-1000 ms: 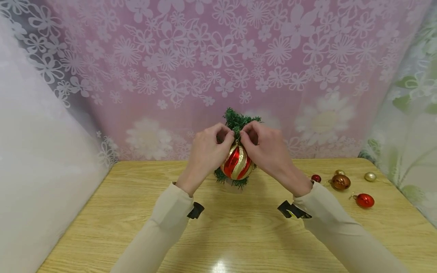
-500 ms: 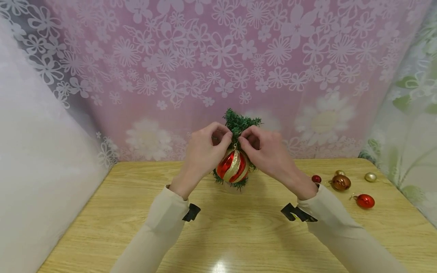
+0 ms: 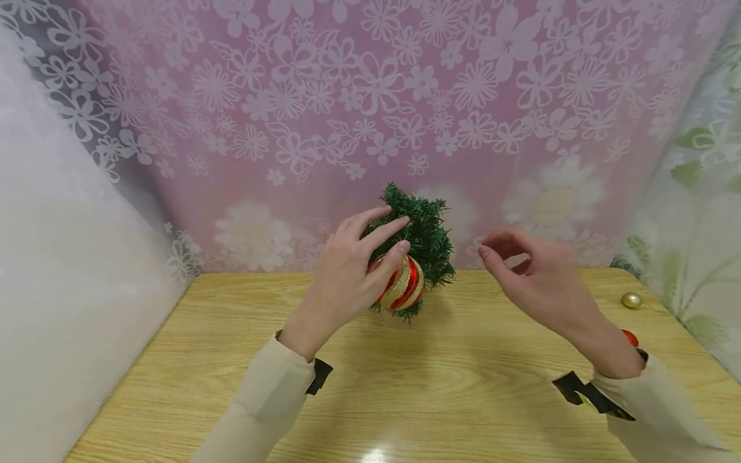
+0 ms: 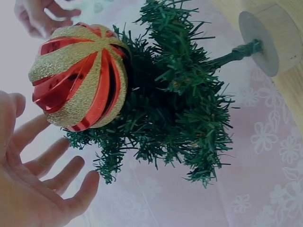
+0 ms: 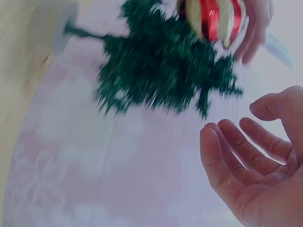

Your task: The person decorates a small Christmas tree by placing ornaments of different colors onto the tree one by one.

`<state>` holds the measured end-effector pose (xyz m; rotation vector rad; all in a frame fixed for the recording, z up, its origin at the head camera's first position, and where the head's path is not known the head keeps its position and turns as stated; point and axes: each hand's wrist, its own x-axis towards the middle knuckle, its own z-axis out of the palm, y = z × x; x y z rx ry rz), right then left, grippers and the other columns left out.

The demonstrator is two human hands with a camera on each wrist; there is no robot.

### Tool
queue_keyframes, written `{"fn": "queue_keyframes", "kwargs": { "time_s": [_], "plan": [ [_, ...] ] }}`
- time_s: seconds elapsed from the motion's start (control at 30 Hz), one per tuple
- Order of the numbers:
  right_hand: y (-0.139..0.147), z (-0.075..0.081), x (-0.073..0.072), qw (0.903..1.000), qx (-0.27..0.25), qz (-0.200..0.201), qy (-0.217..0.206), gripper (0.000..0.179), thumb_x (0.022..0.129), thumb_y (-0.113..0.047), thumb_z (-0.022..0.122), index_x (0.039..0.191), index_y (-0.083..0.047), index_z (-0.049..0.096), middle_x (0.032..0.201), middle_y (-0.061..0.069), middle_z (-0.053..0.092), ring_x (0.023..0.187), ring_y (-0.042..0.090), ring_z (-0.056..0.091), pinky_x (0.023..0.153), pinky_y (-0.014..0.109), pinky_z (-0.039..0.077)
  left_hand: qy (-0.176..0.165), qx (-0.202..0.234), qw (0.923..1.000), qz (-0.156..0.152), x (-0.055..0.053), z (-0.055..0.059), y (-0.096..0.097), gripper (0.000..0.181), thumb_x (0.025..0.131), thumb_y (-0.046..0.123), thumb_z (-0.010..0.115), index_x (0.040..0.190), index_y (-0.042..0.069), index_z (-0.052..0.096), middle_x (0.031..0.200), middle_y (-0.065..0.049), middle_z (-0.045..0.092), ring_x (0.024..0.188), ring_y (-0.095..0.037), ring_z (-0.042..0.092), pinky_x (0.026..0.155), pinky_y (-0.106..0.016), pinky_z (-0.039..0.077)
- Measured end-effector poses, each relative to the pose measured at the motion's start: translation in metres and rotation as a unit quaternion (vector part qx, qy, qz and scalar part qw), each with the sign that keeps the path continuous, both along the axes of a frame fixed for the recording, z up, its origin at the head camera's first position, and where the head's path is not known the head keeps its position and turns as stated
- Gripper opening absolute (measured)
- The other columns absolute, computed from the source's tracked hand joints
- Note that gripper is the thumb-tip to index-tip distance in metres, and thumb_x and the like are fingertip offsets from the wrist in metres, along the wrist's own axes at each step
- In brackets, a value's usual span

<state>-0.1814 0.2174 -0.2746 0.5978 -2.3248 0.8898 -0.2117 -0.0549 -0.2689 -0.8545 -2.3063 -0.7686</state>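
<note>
A small artificial Christmas tree (image 3: pixel 428 238) stands near the table's back edge on a pale round base (image 4: pixel 279 38). From its front hangs a large red and gold striped Christmas ball (image 4: pixel 80 78). My left hand (image 3: pixel 347 270) is at the ball's left side, its fingers spread and relaxed, with the fingertips overlapping ball and branches in the head view. Well to the right of the tree, my right hand (image 3: pixel 538 276) is in the air. Nothing shows between its loosely bent fingers (image 5: pixel 255 146).
On the right of the table (image 3: pixel 440 399) lie a small gold ball (image 3: pixel 631 300) and a red ball (image 3: pixel 630 337), the latter partly behind my right wrist. A pink flowered curtain (image 3: pixel 324 128) rises behind the table.
Both hands pinched at the ball's top; now the left has loosened its fingers and the right has moved away to the right. The ball hangs against the tree.
</note>
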Motion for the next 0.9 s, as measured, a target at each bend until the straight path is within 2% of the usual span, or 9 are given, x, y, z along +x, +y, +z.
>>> {"fn": "queue_keyframes", "kwargs": {
  "time_s": [0.13, 0.27, 0.33, 0.47, 0.53, 0.6, 0.7, 0.8, 0.9],
  "plan": [
    [0.029, -0.008, 0.005, 0.9990, 0.012, -0.038, 0.016, 0.015, 0.095, -0.006, 0.070, 0.109, -0.009, 0.073, 0.090, 0.007, 0.075, 0.074, -0.017, 0.059, 0.062, 0.007, 0.050, -0.020, -0.018, 0.9996, 0.007, 0.001, -0.004, -0.003, 0.042, 0.107, 0.041, 0.052, 0.146, 0.028, 0.059, 0.157, -0.004, 0.049, 0.146, -0.030, 0.044, 0.116, -0.061, 0.037],
    [0.054, -0.018, 0.006, 0.9969, 0.015, -0.075, 0.022, 0.013, 0.093, -0.008, 0.072, 0.106, -0.010, 0.074, 0.089, 0.008, 0.075, 0.079, -0.024, 0.055, 0.064, 0.003, 0.047, -0.034, -0.014, 0.9993, 0.008, 0.002, -0.007, -0.004, 0.043, 0.107, 0.043, 0.051, 0.147, 0.031, 0.057, 0.160, -0.003, 0.046, 0.149, -0.031, 0.041, 0.116, -0.063, 0.036],
    [0.064, -0.023, 0.006, 0.9963, 0.012, -0.083, 0.018, 0.013, 0.093, -0.008, 0.072, 0.105, -0.011, 0.074, 0.088, 0.000, 0.075, 0.081, -0.025, 0.054, 0.064, 0.002, 0.047, -0.038, -0.010, 0.9992, 0.008, 0.003, -0.007, -0.004, 0.042, 0.107, 0.044, 0.051, 0.147, 0.031, 0.057, 0.160, -0.003, 0.045, 0.150, -0.031, 0.039, 0.116, -0.064, 0.035],
    [0.083, -0.032, 0.004, 0.9953, 0.011, -0.095, 0.008, 0.011, 0.092, -0.008, 0.073, 0.103, -0.012, 0.074, 0.087, -0.025, 0.066, 0.078, -0.025, 0.054, 0.063, 0.001, 0.047, -0.041, -0.004, 0.9990, 0.013, 0.002, -0.008, -0.005, 0.041, 0.107, 0.044, 0.050, 0.144, 0.030, 0.059, 0.161, -0.004, 0.045, 0.151, -0.031, 0.039, 0.117, -0.064, 0.035],
    [0.092, -0.036, 0.003, 0.9947, 0.020, -0.101, 0.005, 0.011, 0.092, -0.008, 0.073, 0.102, -0.012, 0.073, 0.086, -0.029, 0.063, 0.076, -0.027, 0.053, 0.062, 0.001, 0.046, -0.042, 0.002, 0.9990, 0.015, 0.002, -0.007, -0.005, 0.040, 0.107, 0.044, 0.050, 0.143, 0.029, 0.061, 0.160, -0.004, 0.045, 0.151, -0.030, 0.039, 0.118, -0.063, 0.035],
    [0.101, -0.041, 0.003, 0.9942, 0.028, -0.103, 0.001, 0.010, 0.091, -0.008, 0.073, 0.100, -0.012, 0.073, 0.085, -0.022, 0.066, 0.075, -0.026, 0.053, 0.062, 0.001, 0.046, -0.040, 0.007, 0.9990, 0.017, 0.002, -0.007, -0.007, 0.040, 0.106, 0.043, 0.051, 0.142, 0.028, 0.062, 0.159, -0.003, 0.047, 0.150, -0.030, 0.041, 0.118, -0.062, 0.036],
    [0.113, -0.047, 0.004, 0.9927, 0.050, -0.110, -0.008, 0.008, 0.091, -0.008, 0.073, 0.098, -0.010, 0.073, 0.084, -0.003, 0.071, 0.072, -0.022, 0.055, 0.058, 0.004, 0.046, -0.046, 0.015, 0.9987, 0.017, 0.002, -0.007, -0.008, 0.040, 0.105, 0.042, 0.054, 0.141, 0.028, 0.062, 0.159, -0.002, 0.047, 0.150, -0.029, 0.041, 0.118, -0.062, 0.035],
    [0.125, -0.053, 0.006, 0.9883, 0.078, -0.126, -0.036, 0.005, 0.093, -0.011, 0.072, 0.097, -0.009, 0.073, 0.086, 0.010, 0.073, 0.068, -0.008, 0.063, 0.052, 0.011, 0.046, -0.055, 0.020, 0.9981, 0.021, 0.003, -0.007, -0.010, 0.040, 0.105, 0.041, 0.056, 0.142, 0.028, 0.061, 0.159, 0.000, 0.047, 0.151, -0.028, 0.039, 0.120, -0.061, 0.033],
    [0.135, -0.060, 0.007, 0.9796, 0.112, -0.152, -0.070, 0.006, 0.094, -0.016, 0.072, 0.095, -0.010, 0.072, 0.088, 0.012, 0.074, 0.066, 0.002, 0.066, 0.046, 0.020, 0.043, -0.062, 0.027, 0.9974, 0.025, 0.004, -0.008, -0.012, 0.040, 0.104, 0.041, 0.057, 0.142, 0.028, 0.061, 0.159, 0.002, 0.047, 0.152, -0.028, 0.037, 0.121, -0.060, 0.032]
  ]
}}
